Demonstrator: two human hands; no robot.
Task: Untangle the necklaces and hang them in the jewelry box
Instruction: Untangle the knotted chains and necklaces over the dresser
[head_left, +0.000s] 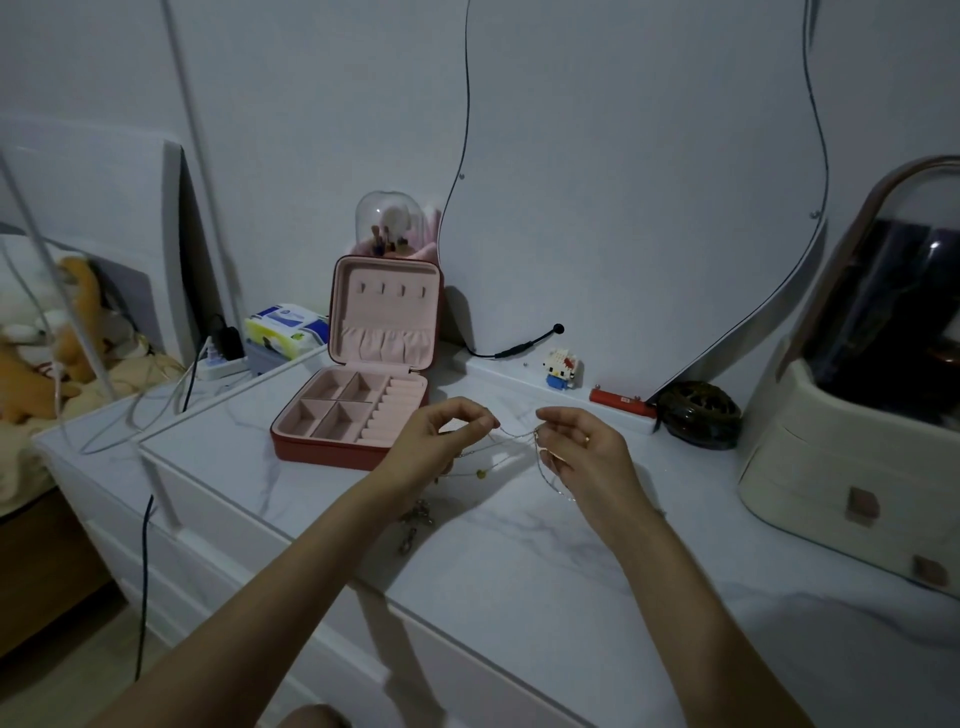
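Both hands are raised over the middle of the worktop (519, 561). The left hand (441, 441) and the right hand (582, 447) each pinch the tangled necklaces (511, 447), chains strung between them. The open jewelry box (363, 395) stands toward the back edge.

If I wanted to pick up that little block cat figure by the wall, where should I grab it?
Take the block cat figure by the two sides of its wide white head, coming from above and in front. It stands upright close against the wall, so the back is shut off, and the blue body below looks narrower, giving fingers less to hold.
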